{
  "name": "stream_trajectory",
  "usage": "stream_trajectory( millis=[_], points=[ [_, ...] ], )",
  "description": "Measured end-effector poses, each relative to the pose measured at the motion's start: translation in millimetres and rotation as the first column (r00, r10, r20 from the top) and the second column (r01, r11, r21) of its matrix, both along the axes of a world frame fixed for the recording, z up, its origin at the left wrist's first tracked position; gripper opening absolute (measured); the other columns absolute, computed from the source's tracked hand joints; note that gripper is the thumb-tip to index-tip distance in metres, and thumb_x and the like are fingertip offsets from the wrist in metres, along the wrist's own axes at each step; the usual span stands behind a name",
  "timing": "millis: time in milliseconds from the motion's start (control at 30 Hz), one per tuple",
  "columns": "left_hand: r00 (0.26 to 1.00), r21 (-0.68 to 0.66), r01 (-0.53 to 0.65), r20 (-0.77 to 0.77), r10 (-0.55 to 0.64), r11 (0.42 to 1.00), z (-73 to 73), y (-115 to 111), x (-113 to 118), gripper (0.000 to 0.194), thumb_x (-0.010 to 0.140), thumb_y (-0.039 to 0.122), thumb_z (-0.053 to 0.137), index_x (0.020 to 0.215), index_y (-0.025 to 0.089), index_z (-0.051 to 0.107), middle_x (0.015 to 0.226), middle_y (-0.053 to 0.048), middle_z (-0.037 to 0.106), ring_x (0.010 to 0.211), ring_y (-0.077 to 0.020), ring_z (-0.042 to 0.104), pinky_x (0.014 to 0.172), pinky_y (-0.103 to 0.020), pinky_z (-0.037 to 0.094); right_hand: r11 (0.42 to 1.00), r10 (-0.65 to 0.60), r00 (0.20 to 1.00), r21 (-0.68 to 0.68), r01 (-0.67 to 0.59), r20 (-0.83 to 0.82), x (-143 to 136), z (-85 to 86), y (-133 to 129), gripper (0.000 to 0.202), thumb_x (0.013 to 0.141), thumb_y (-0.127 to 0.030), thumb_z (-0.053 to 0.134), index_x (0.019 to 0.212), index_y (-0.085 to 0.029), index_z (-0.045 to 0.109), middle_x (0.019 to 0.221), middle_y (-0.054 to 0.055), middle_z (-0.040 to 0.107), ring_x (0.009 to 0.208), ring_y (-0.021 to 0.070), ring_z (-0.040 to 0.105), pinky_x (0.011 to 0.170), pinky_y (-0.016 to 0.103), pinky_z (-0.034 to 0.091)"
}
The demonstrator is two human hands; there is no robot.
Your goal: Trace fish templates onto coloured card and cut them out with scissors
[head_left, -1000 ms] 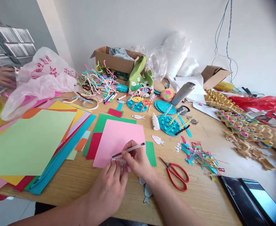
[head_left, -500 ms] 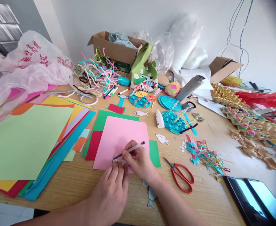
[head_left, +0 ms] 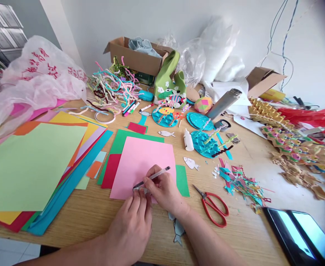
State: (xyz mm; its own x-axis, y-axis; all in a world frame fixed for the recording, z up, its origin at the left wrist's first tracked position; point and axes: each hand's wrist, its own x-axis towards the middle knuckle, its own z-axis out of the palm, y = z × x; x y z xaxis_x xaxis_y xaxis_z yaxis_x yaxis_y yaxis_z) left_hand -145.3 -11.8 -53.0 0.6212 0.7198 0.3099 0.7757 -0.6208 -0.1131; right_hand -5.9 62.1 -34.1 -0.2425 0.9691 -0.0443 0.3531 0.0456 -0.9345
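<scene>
A black-capped pen (head_left: 159, 173) is gripped in my right hand (head_left: 166, 190), its tip down on the lower part of a pink sheet of paper (head_left: 148, 155). Beside the tip, my left hand (head_left: 133, 218) presses a small grey-white paper cutout (head_left: 140, 190) against the sheet, its fingers close together and bent. Most of that cutout is hidden under the fingers. Green paper (head_left: 182, 181) and red paper (head_left: 110, 171) lie beneath the pink sheet. Partly under my right forearm is a grey fish cutout (head_left: 178, 232). Red-handled scissors (head_left: 212, 205) rest to the right.
Coloured paper (head_left: 34, 166) is stacked at left. White fish cutouts (head_left: 190, 163), a glue bottle (head_left: 188, 140) and blue decorated discs (head_left: 205, 144) stand beyond the sheet. Paper scraps (head_left: 242, 181) and a dark folding device (head_left: 301, 232) lie right. Pipe cleaners (head_left: 114, 85) and a cardboard box (head_left: 134, 55) are behind.
Almost nothing differs. Both hands keep their places, with the pen tip beside the cutout; the whole view has shifted very slightly.
</scene>
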Motion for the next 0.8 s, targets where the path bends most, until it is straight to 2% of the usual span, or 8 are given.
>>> stream_trajectory(
  millis=[200,800],
  points=[
    [1.000,-0.006,0.003,0.009,-0.003,1.000,-2.5,-1.1,0.1,0.041,0.083,0.024,0.048,0.115,0.002,0.062,0.113,-0.023,0.066,0.105,-0.0326,0.059,0.093,-0.044,0.040,1.000,0.011,0.999,0.011,-0.012,0.032,-0.4,1.9,-0.7,0.011,0.087,-0.022,0.053,0.076,-0.019,0.052,0.065,-0.003,0.054,0.053,0.0085,0.049,0.048,0.020,0.036],
    [1.000,0.015,-0.012,-0.003,0.012,1.000,-1.9,-0.2,0.5,0.041,0.080,0.023,0.050,0.114,0.003,0.064,0.110,-0.020,0.068,0.104,-0.0316,0.059,0.093,-0.043,0.041,0.999,-0.042,0.999,0.010,0.042,0.023,0.9,7.4,1.0,0.012,0.085,-0.021,0.052,0.074,-0.020,0.048,0.055,-0.006,0.049,0.047,0.0087,0.044,0.045,0.020,0.033]
  ],
)
